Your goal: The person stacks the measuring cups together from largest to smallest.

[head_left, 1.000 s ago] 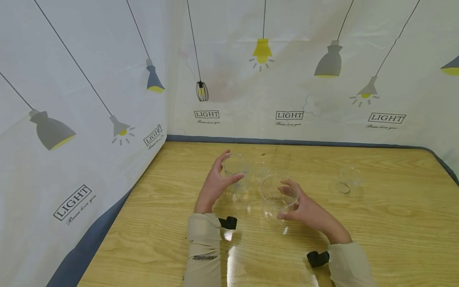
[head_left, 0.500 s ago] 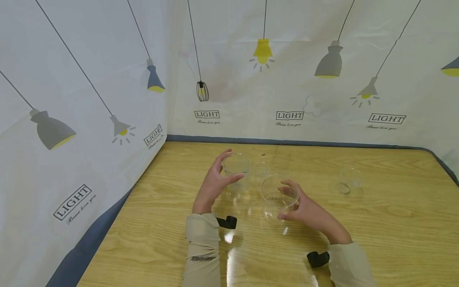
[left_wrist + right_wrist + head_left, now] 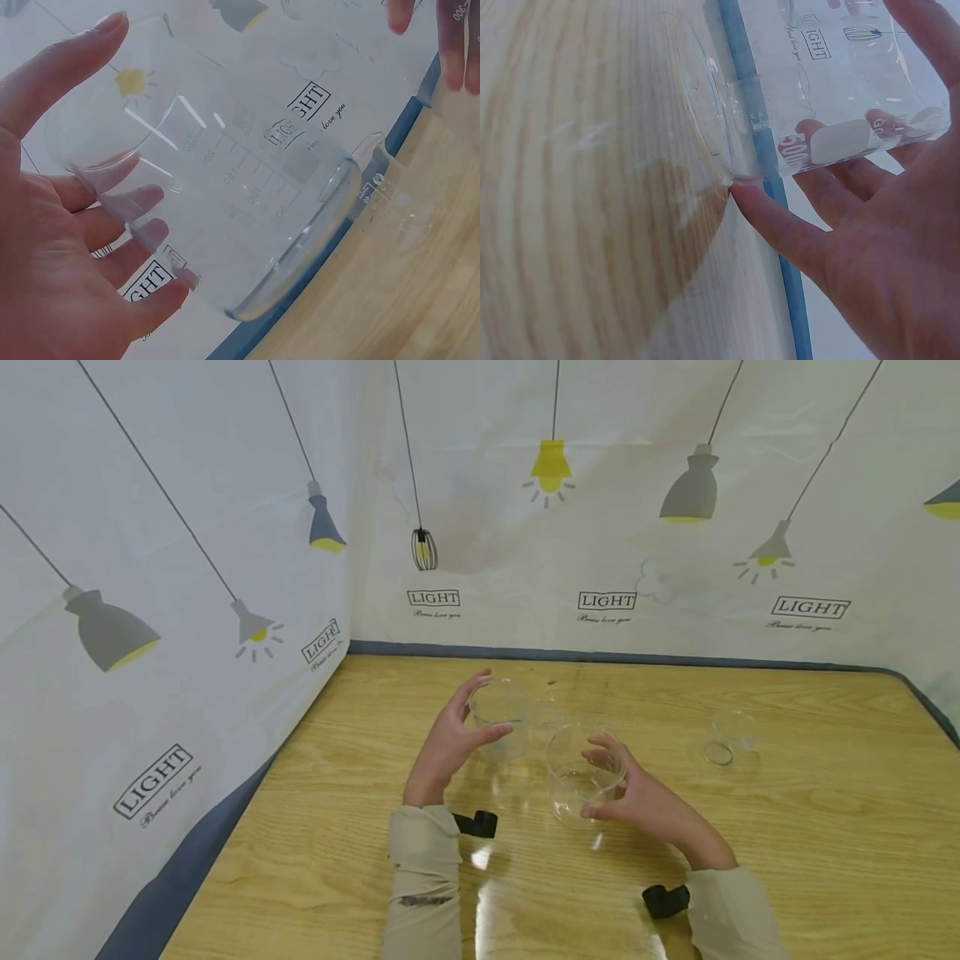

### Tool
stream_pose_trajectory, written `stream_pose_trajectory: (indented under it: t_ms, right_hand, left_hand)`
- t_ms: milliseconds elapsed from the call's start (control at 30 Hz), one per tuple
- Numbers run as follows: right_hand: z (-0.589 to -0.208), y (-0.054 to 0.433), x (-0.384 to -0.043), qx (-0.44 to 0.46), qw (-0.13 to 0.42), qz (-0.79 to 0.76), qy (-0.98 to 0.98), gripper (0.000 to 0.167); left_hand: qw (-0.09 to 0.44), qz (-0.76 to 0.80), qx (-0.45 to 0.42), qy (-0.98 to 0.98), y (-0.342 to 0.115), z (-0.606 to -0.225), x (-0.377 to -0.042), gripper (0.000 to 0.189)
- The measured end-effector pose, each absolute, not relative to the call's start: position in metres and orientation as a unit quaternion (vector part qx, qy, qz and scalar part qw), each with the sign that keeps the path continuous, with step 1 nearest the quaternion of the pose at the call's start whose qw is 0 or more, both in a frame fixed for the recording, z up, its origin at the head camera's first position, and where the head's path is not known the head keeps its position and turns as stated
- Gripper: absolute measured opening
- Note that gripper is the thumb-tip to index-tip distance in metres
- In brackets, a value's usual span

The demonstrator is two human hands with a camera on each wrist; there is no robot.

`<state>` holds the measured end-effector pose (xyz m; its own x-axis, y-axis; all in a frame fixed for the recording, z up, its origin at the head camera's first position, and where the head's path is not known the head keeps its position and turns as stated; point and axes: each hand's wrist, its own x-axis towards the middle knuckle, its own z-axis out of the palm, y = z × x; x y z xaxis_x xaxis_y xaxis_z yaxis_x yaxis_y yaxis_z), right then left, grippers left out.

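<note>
My left hand (image 3: 441, 747) holds a clear glass beaker (image 3: 501, 739), thumb on the near side and fingers round the far side. In the left wrist view, graduation lines show on this beaker (image 3: 247, 187), and its thick base points to the lower right. A wider glass beaker (image 3: 573, 783) stands just to the right, its wall between the thumb and curled fingers of my right hand (image 3: 637, 793). White print reading 500 shows on that beaker (image 3: 840, 142) in the right wrist view. The two beakers are side by side, a small gap apart.
Behind and between the two beakers is a small clear glass vessel (image 3: 547, 712). Another small clear glass vessel (image 3: 735, 731) is farther right on the wooden table (image 3: 810, 827). A white printed curtain (image 3: 495, 552) with a blue edge borders the table at the back and left.
My left hand and its beaker have shifted slightly right and away from me, closer to the other beaker. The right hand and its beaker look still.
</note>
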<state>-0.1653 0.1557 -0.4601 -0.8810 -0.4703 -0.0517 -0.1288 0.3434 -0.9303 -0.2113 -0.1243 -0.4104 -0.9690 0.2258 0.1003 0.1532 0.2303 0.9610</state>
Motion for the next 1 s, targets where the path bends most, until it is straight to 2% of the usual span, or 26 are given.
stream_pose_trajectory:
  t_ms: [1000]
  right_hand:
    - [-0.4583,0.1558,-0.1644,-0.183,0.158,-0.542,0.805,0.085]
  left_hand:
    - [0.029,0.62,0.15,0.77,-0.1232,-0.4068,-0.209,0.076]
